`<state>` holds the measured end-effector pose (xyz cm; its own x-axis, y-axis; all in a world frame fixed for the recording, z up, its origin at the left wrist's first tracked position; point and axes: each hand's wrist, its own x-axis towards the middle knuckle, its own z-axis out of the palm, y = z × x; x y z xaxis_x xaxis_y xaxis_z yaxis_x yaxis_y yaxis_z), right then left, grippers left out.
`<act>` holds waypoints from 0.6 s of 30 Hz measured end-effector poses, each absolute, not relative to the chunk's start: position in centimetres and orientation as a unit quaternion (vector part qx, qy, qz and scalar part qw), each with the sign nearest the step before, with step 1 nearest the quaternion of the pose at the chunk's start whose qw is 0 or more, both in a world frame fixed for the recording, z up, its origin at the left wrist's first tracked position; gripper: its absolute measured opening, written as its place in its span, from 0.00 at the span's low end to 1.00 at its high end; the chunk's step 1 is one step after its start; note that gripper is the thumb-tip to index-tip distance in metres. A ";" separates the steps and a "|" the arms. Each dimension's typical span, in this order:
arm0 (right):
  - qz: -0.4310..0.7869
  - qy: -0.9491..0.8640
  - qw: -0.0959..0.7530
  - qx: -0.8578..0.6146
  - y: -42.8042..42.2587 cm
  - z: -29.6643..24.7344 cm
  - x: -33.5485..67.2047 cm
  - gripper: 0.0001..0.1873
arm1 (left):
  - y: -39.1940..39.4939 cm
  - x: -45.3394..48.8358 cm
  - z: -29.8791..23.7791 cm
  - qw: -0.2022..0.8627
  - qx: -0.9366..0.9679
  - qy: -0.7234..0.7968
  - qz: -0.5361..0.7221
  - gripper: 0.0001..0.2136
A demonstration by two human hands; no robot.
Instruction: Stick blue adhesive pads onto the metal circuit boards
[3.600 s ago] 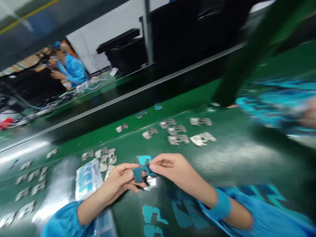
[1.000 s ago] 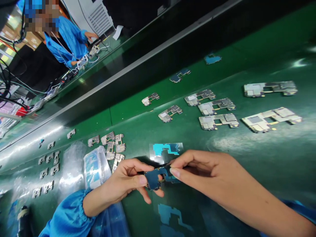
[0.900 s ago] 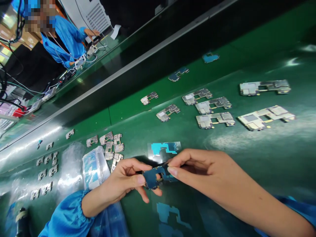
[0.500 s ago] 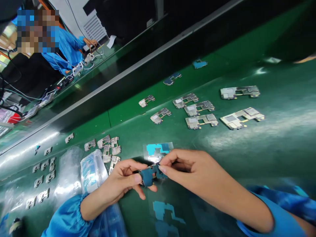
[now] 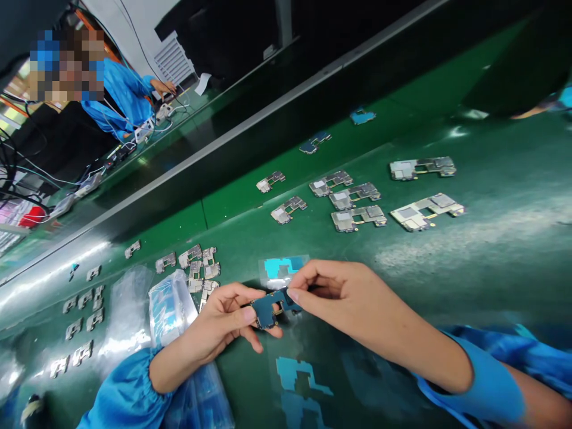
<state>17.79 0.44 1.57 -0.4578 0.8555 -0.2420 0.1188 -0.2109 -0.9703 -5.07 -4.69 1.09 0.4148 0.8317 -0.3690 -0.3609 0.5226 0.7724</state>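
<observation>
My left hand (image 5: 223,319) grips a small circuit board (image 5: 266,311) by its left end, thumb on top and fingers beneath. Dark blue film covers the board's upper face. My right hand (image 5: 342,292) is closed in a pinch at the board's upper right end; whether a film edge also lies between those fingertips I cannot tell. Just behind the board, a clear sheet with a bright blue cut-out film (image 5: 276,267) lies on the bench. Nearer to me is another sheet with light blue cut-out films (image 5: 288,372).
Bare circuit boards stand in groups: several at the centre right (image 5: 357,218), several left of centre (image 5: 195,269), smaller ones (image 5: 95,319) at far left. Plastic bags (image 5: 167,313) lie by my left forearm. Film-covered boards (image 5: 315,143) lie farther back. A co-worker in blue (image 5: 120,89) sits beyond the ledge.
Both hands have shifted up slightly with the board, and its film-covered face shows a little more. The right hand keeps its pinch at the right end. The camera view has moved slightly.
</observation>
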 end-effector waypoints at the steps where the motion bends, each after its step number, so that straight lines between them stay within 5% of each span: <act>1: 0.644 -0.560 0.286 -0.436 0.4 1.5 17.8 0.05 | -4.7 -5.0 1.2 0.783 0.307 0.386 0.379 0.09; 18: 0.622 -0.571 0.312 -0.436 0.5 1.5 17.3 0.03 | -4.8 -5.1 1.2 0.768 0.322 0.416 0.366 0.09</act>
